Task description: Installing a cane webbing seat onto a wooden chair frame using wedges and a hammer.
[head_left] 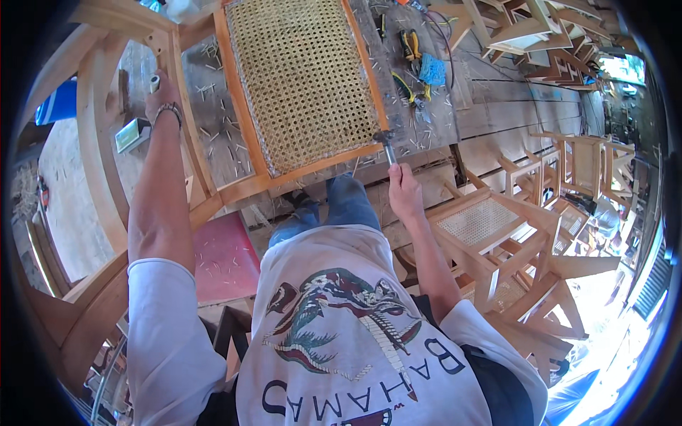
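Observation:
My right hand (405,193) is closed round the handle of a hammer (387,148). The hammer's dark head rests at the near right corner of a woven cane panel (305,78), which is set in a wooden chair frame (249,131). Away to the left, my left hand (163,101) wears a bracelet at the wrist and is closed on a short pale cylinder (154,83), only its round end showing. That hand lies beside an upright wooden rail (186,117) of the chair. Below the wrist sits a small green and white box (130,135).
Pliers with yellow and black handles (410,47), more pliers (419,103) and a blue mesh bundle (432,69) lie on the workbench (444,117), among scattered cane bits. A red seat (222,259) stands below. Wooden chair frames (490,220) crowd the right side.

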Motion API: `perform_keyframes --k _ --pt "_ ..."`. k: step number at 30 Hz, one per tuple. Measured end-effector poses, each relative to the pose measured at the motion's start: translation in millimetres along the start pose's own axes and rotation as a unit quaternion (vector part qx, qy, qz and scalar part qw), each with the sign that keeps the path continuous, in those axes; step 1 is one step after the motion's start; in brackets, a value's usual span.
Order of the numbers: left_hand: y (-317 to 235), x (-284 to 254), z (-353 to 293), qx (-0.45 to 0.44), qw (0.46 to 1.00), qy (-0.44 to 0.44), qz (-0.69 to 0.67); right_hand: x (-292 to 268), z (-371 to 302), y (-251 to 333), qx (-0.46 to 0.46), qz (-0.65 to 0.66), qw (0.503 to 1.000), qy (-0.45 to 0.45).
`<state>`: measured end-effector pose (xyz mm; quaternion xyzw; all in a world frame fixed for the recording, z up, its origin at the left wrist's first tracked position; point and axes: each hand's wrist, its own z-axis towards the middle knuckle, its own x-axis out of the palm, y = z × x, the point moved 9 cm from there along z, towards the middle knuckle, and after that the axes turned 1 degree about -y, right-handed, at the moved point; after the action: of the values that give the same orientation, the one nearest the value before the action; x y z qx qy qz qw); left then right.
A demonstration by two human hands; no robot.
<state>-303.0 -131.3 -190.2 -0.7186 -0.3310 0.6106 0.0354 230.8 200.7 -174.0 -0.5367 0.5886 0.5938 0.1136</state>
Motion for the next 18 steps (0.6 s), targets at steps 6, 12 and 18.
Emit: perform_keyframes --k 6,12,18 --pt "5 7 4 0.022 0.999 -0.01 -0.036 -35 28 48 -0.121 0.054 0.991 -0.034" --pt "13 10 11 -0.003 1.0 0.008 -0.029 -39 112 108 -0.163 0.101 0.98 0.052" --pt "12 1 3 -0.007 1.0 -0.018 -0.009 -6 158 131 -0.2 0.068 0.975 0.071"
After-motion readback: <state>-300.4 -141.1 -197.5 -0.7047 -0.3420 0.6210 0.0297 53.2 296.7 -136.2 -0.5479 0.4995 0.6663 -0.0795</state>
